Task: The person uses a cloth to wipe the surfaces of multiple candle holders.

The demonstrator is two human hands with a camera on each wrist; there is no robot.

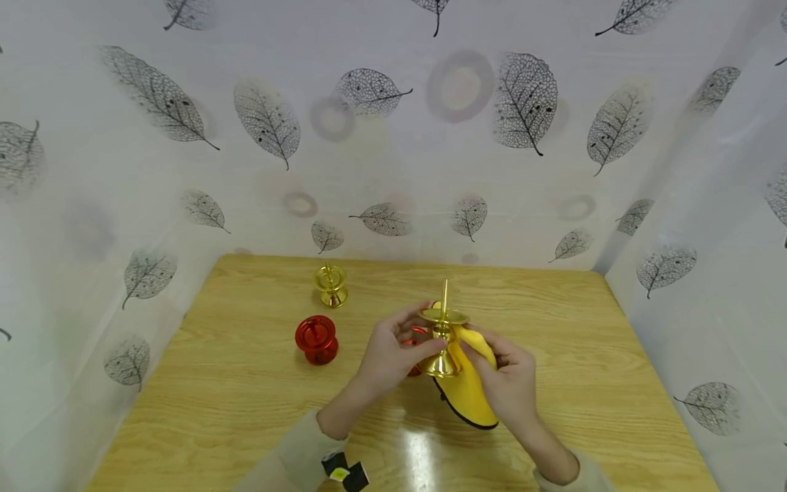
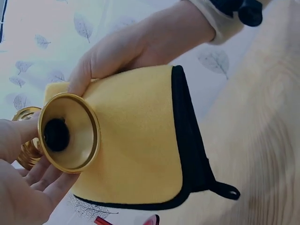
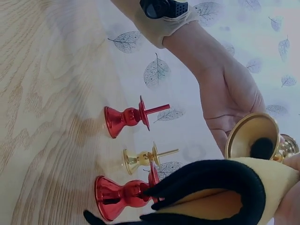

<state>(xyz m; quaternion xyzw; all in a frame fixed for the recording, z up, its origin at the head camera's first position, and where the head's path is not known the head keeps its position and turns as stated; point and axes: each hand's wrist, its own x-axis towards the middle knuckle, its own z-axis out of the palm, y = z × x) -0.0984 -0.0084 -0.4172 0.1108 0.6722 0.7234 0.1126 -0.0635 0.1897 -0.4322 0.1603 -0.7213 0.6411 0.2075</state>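
Left of the cloth, our left hand grips the upright holder; our right hand clasps the cloth.

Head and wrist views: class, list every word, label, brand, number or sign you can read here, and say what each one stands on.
None: no text can be read in any view.
Gold candle holders, red candle holders, yellow cloth: no lettering shows.
Wall covering: leaf and ring patterns only, no words.
Black left-wrist device: any marking is too small or blurred to read.
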